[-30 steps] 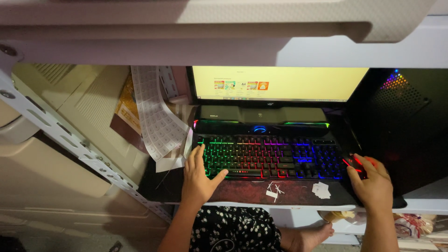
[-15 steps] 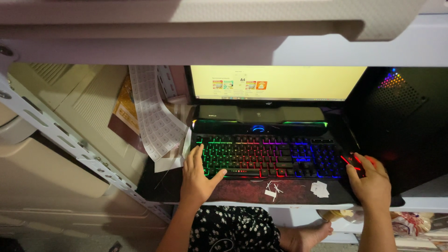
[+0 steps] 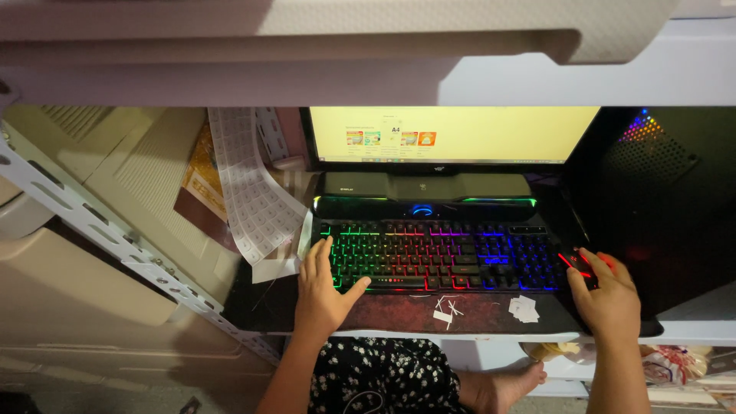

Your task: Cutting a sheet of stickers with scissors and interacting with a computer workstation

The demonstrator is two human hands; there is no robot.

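L hand [image 3: 322,287] spread flat on the backlit keyboard's [image 3: 452,257] left end, thumb at front edge. R hand [image 3: 609,299] cupped over red-lit mouse [image 3: 580,264] just right of keyboard. Paper scraps [image 3: 524,308] on desk [image 3: 491,314] in front. Beyond: speaker bar [image 3: 425,188], then monitor [image 3: 452,134].

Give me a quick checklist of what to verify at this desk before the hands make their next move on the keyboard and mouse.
1. Left hand rests on the left end of the backlit keyboard: ok.
2. Right hand covers the red-lit mouse: ok.
3. Monitor is lit, showing a page: ok.
4. Paper scraps lie clear of the keys: ok.
5. Hanging sheet of labels is off the keyboard: ok.
6. Which key or button is pressed: cannot tell.
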